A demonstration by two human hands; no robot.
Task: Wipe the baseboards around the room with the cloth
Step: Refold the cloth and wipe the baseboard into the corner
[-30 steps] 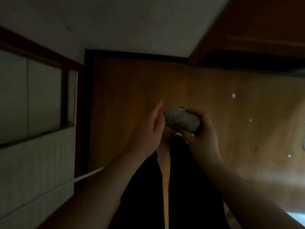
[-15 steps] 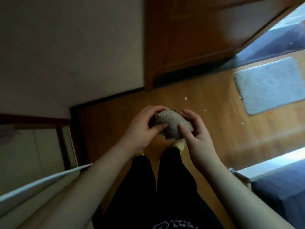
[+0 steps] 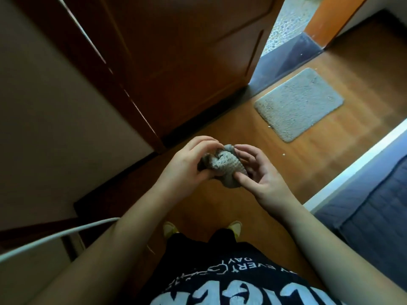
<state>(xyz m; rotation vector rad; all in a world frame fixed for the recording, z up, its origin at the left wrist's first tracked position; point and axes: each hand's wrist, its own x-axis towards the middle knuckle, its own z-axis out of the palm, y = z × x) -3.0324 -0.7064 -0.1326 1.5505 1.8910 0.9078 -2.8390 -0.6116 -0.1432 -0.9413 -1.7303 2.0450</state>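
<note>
Holding entry: cloth (image 3: pixel 222 167), bunched at frame centre between both hands, left hand (image 3: pixel 187 166) and right hand (image 3: pixel 259 175) each with fingers curled gripping it; baseboard (image 3: pixel 114 183) lies lower left of it, well apart, nearer the left hand.

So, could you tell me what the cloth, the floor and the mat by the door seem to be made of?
The cloth: grey knitted or waffle-weave fabric, ribbed texture. The floor: orange-brown wood or wood-look laminate, faint grain and sheen. The mat: grey pile textile, fuzzy and matte.
</note>
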